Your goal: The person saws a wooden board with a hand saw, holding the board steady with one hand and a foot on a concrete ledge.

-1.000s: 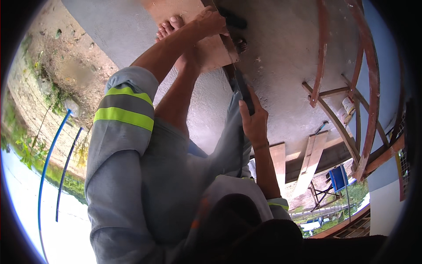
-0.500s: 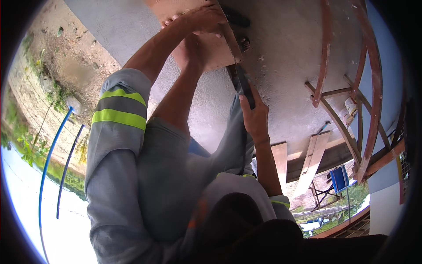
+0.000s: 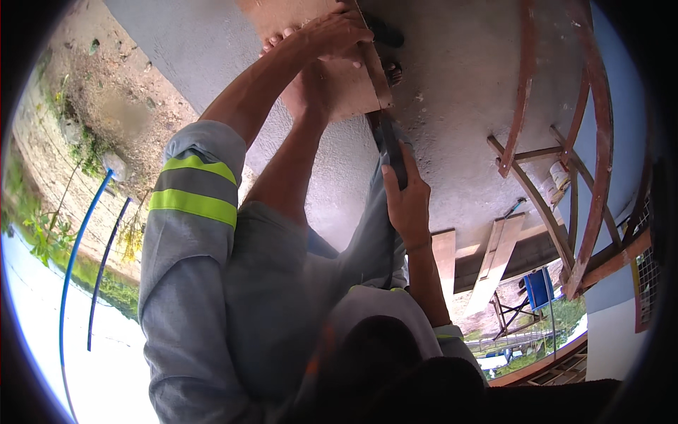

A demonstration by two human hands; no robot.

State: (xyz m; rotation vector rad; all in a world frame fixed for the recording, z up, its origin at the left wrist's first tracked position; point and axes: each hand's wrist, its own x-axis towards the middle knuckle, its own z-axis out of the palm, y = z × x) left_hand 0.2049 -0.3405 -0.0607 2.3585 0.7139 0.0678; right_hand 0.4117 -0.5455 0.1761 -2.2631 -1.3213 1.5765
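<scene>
A light brown wooden board (image 3: 353, 92) lies over the grey floor at the top, with a thin lengthwise line near its right edge. My left hand (image 3: 339, 35) grips it from above, fingers bent over by that line. My bare foot (image 3: 307, 92) also rests on the board, toes showing beside my left forearm. My right hand (image 3: 409, 201) is closed around a long black tool (image 3: 393, 152), thumb along its side. The tool's narrow front end meets the board's near edge at the line; its exact kind cannot be made out.
Reddish wooden frames (image 3: 600, 141) stand at the right. Two loose planks (image 3: 494, 261) lean at the floor's edge, with a small blue-and-black tool (image 3: 515, 207) by one. On the left are sandy ground (image 3: 141, 63) and a blue pipe (image 3: 78, 254).
My right hand and the black tool have drawn back slightly toward me. My left hand's fingers have shifted a little to the right, over the board's line.
</scene>
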